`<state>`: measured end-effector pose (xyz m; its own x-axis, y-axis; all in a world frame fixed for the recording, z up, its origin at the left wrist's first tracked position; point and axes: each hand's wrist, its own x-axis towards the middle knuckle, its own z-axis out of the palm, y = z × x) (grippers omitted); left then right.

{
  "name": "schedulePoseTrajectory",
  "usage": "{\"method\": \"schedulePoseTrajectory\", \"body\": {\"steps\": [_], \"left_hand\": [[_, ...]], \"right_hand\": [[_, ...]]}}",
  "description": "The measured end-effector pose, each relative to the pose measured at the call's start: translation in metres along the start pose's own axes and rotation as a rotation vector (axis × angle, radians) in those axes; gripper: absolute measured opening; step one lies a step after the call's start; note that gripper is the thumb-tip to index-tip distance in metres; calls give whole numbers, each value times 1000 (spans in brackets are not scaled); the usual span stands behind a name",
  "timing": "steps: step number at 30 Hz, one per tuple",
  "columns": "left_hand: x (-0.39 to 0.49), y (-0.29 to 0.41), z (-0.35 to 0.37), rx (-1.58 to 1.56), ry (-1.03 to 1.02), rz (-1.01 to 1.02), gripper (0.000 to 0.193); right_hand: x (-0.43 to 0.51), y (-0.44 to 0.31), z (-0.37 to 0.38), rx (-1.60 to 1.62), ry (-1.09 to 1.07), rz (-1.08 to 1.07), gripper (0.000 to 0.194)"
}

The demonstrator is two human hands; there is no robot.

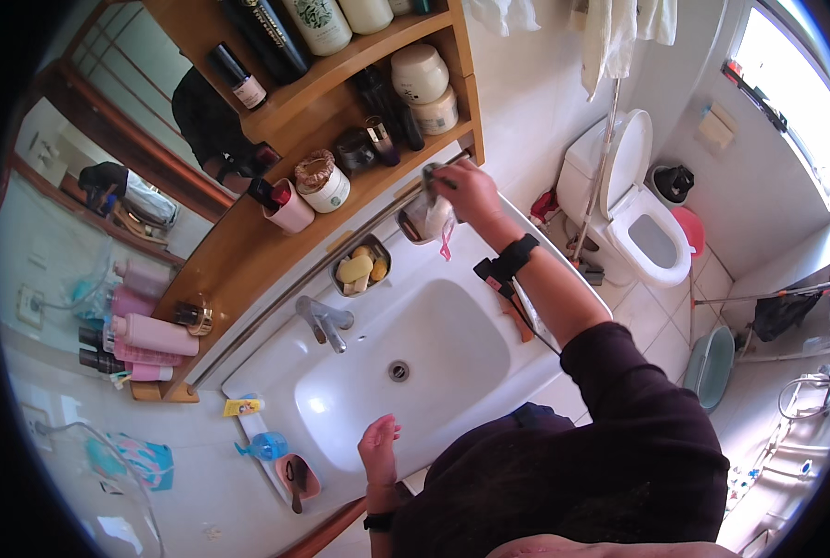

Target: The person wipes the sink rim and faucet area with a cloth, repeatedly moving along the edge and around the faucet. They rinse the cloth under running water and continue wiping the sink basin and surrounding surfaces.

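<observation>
My right hand [468, 192] reaches over the back right corner of the white washbasin [450, 321]. Between its fingers is a small greyish item [429, 176], blurred and partly covered, so its kind is unclear. Just below that hand, a second dish [409, 227] holds a whitish, translucent bundle [434, 220], and a pink ribbon [446, 240] hangs beside it. My left hand [379, 446] hovers at the basin's front edge, loosely bent and holding nothing. Left of the second dish, a soap dish [380, 284] contains several soap bars [356, 269]. A chrome faucet [324, 322] rises from the rim.
A wooden shelf unit [248, 244] with bottles and jars overhangs the back, fronted by a metal rail [282, 287]. On the left rim stand a blue pump bottle [267, 446] and a pink cup [303, 474]. A toilet [648, 240] and mop pole [600, 174] are at right.
</observation>
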<state>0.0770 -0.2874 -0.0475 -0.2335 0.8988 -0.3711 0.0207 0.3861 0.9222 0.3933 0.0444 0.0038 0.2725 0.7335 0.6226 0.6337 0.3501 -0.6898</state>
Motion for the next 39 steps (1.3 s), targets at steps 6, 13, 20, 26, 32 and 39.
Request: {"method": "schedulePoseTrajectory", "body": {"steps": [6, 13, 20, 26, 32, 39], "left_hand": [[-2, 4, -1, -3, 3, -4, 25], [-15, 0, -14, -37, 143, 0, 24], [-20, 2, -18, -18, 104, 47, 21], [-22, 6, -19, -26, 126, 58, 21], [-27, 5, -23, 18, 140, 82, 22], [-30, 2, -23, 28, 121, 47, 22]], "right_hand": [[-9, -29, 8, -32, -202, -131, 16], [-7, -32, 10, -83, 94, 150, 17], [-24, -29, 20, -54, -183, -67, 29], [-31, -34, 23, -68, -290, -88, 33], [-35, -35, 27, -111, -84, -63, 36], [-42, -54, 36, -75, -355, -304, 29]]}}
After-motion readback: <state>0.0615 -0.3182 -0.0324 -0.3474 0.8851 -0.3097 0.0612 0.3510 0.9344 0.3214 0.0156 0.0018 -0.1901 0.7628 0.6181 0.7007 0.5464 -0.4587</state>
